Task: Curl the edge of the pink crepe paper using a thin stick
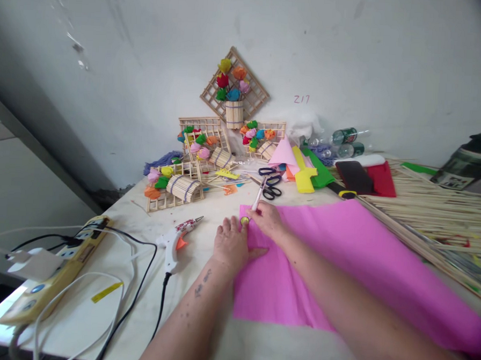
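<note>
A large sheet of pink crepe-like paper (334,238) lies across the table. My right hand (269,220) grips a white pen (258,196), its lower end near a small round yellow-green disc (244,220) close to the sheet's upper left corner. Flat over the paper's left edge rests my left hand (231,244), with its thumb stretched out on the pink and a fingertip touching the disc. What the disc is, I cannot make out for sure. Beyond the pen, two pairs of dark-handled scissors (271,184) lie on the table.
At left are a white glue gun (172,249) and a yellow power strip (58,267) with loose cables. Lattice frames with paper flowers (183,188) stand at the back. Bamboo sticks (424,216), a dark phone (353,177), plastic bottles (343,136) and a big jar (469,160) occupy the right.
</note>
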`<state>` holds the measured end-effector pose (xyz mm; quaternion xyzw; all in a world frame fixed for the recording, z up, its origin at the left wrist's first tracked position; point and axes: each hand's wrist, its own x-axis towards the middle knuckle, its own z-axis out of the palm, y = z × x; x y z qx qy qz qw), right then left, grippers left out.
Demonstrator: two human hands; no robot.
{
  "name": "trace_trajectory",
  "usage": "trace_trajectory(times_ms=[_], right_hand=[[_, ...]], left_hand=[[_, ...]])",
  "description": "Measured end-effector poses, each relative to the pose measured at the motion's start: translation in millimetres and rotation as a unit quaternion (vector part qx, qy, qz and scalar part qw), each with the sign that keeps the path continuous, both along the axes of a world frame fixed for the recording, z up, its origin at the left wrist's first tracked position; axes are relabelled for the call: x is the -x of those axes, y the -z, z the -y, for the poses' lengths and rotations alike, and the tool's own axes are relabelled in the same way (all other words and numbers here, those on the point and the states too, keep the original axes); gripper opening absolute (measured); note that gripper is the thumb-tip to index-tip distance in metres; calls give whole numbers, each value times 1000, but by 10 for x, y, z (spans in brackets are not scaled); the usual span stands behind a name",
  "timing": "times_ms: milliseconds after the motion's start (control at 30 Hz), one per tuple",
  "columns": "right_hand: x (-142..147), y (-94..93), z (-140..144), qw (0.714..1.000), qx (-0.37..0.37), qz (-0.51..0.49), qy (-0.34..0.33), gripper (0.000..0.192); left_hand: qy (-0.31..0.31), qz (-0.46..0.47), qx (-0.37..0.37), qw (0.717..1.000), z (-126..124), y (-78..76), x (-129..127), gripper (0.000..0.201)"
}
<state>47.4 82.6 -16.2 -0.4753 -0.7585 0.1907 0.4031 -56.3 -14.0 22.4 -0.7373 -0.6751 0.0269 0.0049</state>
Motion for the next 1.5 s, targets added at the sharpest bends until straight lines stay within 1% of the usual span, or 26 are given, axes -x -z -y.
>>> trace_trajectory(times_ms=[67,233,300,433,633,733,900,1000,1167,1500], right_hand=[[1,-1,2,1000,-1,3,0,20],[0,-40,41,1000,13,19,8,22],[-7,-68,66,999,30,27,13,25],[-20,-107,101,998,52,42,16,29],[-15,-111,107,998,35,47,13,29],[-16,-102,98,998,52,45,0,27],[-30,-99,83,997,72,34,-20,24],[-36,-100,86,997,65,46,-20,23],[-29,-87,91,996,53,65,-14,24],[-22,-70,88,995,22,92,-6,25]], left_hand=[[1,3,-7,1000,-1,-13,10,79],[-1,5,-34,999,-27,-21,70,55],[-12,7,-42,999,-38,-14,92,52],[-32,17,-45,998,-47,-5,110,52],[-33,33,-40,998,-46,7,110,51],[-43,49,-37,997,-71,28,145,51],[-51,91,19,994,-140,57,268,54],[-46,87,35,995,-152,50,306,55],[-28,69,48,996,-137,30,300,56],[-12,64,49,997,-124,21,297,55]])
